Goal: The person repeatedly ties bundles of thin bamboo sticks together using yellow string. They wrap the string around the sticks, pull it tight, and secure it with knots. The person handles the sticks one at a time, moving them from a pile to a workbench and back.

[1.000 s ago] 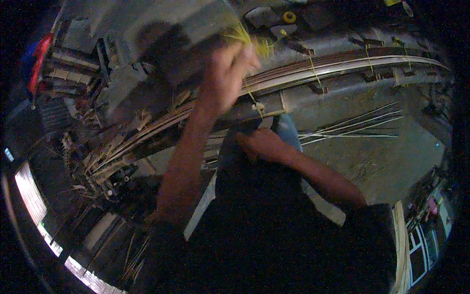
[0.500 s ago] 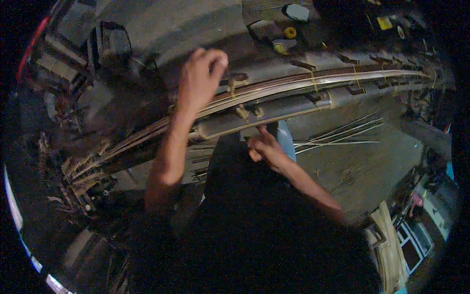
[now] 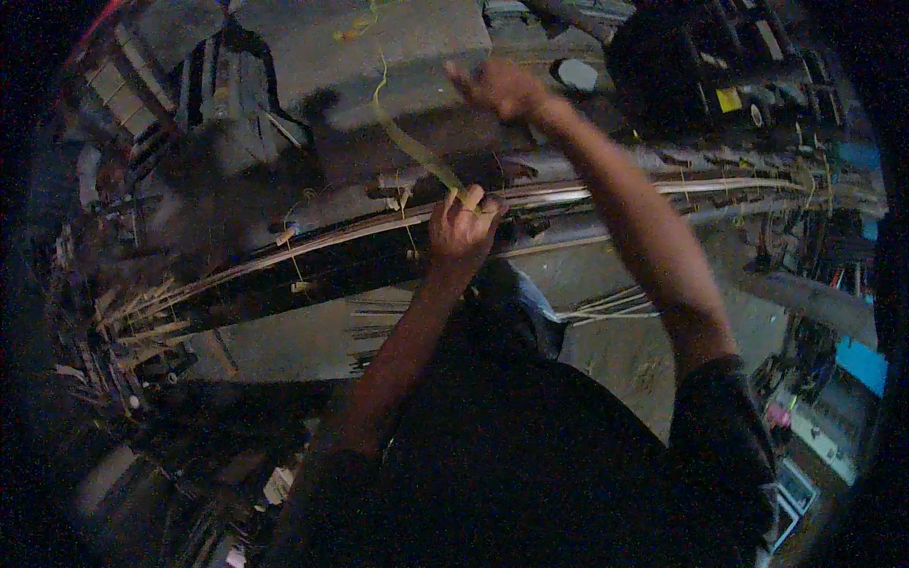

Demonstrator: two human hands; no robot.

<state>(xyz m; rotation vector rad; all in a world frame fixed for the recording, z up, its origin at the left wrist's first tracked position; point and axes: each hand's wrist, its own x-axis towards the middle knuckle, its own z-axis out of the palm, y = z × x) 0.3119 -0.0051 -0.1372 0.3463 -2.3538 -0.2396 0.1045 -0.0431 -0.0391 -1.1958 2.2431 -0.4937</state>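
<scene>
A long, gently bowed bundle of thin pale strips (image 3: 355,227) runs across the bench from left to right. At its middle my left hand (image 3: 462,227) is closed on the near end of a thin yellow string (image 3: 412,147), with its fingers against the bundle. From those fingers the string rises away in a loose, wavy line toward the far side. My right hand (image 3: 507,90) is raised beyond the bundle, to the right of the string and apart from it. It is blurred, so how its fingers are held is unclear.
Thin yellow ties cross the bundle in several places. Rough strip ends (image 3: 142,312) spread at the far left. Loose pale rods (image 3: 611,308) lie on the floor near my legs. A white block (image 3: 576,74) and a yellow piece (image 3: 727,99) sit at the back right.
My left hand has come down onto the bundle. My right hand has moved from near my lap up and beyond the bundle. The yellow string now shows stretching away from my left hand.
</scene>
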